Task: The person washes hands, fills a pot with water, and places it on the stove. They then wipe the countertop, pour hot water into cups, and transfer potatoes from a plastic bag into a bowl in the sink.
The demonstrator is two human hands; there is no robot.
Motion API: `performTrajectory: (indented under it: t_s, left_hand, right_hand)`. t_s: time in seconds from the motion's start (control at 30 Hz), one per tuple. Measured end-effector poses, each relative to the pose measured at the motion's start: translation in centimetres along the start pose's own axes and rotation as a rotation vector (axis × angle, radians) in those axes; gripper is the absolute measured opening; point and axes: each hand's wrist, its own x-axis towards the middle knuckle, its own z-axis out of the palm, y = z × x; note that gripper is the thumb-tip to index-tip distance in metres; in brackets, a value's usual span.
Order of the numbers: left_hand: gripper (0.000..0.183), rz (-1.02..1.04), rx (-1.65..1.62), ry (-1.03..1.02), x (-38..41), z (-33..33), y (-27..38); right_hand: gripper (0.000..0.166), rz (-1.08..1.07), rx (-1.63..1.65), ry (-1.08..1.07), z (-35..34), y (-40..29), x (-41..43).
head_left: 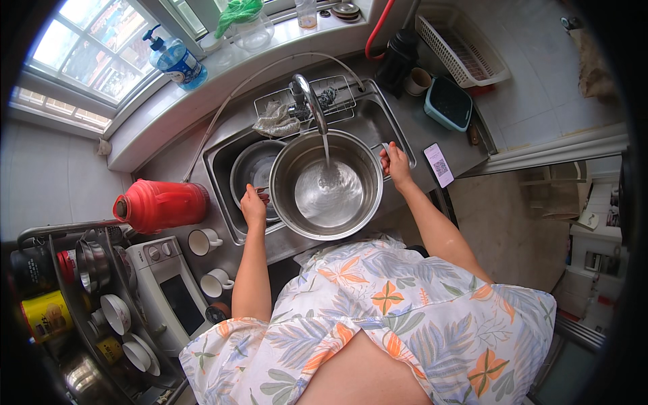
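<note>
A large stainless steel pot (pixel 377 202) is held over the double-basin sink (pixel 221 202) by its two side handles. My left hand (pixel 254 203) grips the left handle, and my right hand (pixel 396 163) is closed round the right one. From the chrome faucet (pixel 315 101) a stream of water falls into the pot, where rippling water covers the bottom. A smaller metal basin (pixel 248 164) sits in the left sink bowl, partly hidden by the pot. Behind the pot, a wire rack (pixel 344 83) holds a mesh cloth (pixel 276 120) and a steel scourer (pixel 326 97).
Left of the sink stand a red thermos flask (pixel 169 205), white mugs (pixel 201 242), a microwave oven (pixel 147 253) and a dish rack (pixel 66 243). On the right are a phone (pixel 438 165), a teal container (pixel 449 104) and a plastic basket (pixel 491 73). A soap bottle (pixel 178 63) stands on the sill.
</note>
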Motion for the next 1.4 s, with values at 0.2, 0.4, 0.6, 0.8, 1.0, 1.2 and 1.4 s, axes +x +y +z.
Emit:
performTrajectory:
  t_s: [0.2, 0.4, 0.6, 0.8, 1.0, 1.2, 1.4]
  left_hand:
    - [0.054, -0.012, 0.008, -0.021, 0.3, -0.2, -0.3]
    - [0.054, -0.015, -0.003, -0.029, 0.1, -0.2, -0.2]
    - [0.055, -0.016, -0.034, -0.007, -0.5, 0.1, 0.5]
    - [0.054, -0.035, -0.038, -0.004, -0.5, 0.0, 0.7]
    - [0.052, -0.122, -0.112, -0.046, 0.1, -0.3, -0.1]
    - [0.041, 0.051, -0.005, 0.049, 0.1, -1.2, 0.3]
    - [0.029, 0.129, -0.132, 0.080, 0.8, -3.2, 1.9]
  right_hand:
    - [0.049, 0.006, -0.004, 0.003, 0.0, 0.0, 0.1]
    - [0.049, -0.005, -0.009, 0.006, 0.1, -0.1, -0.1]
    - [0.048, -0.013, -0.008, 0.002, 0.1, -0.4, -0.3]
    - [0.046, -0.002, -0.005, -0.012, 0.1, -0.5, -0.3]
    - [0.048, 0.004, -0.023, -0.012, 0.4, -0.6, -0.3]
    - [0.049, 0.015, -0.122, 0.050, -0.3, -0.6, -0.3]
    - [0.057, -0.011, -0.097, 0.118, -0.9, -0.9, -1.5]
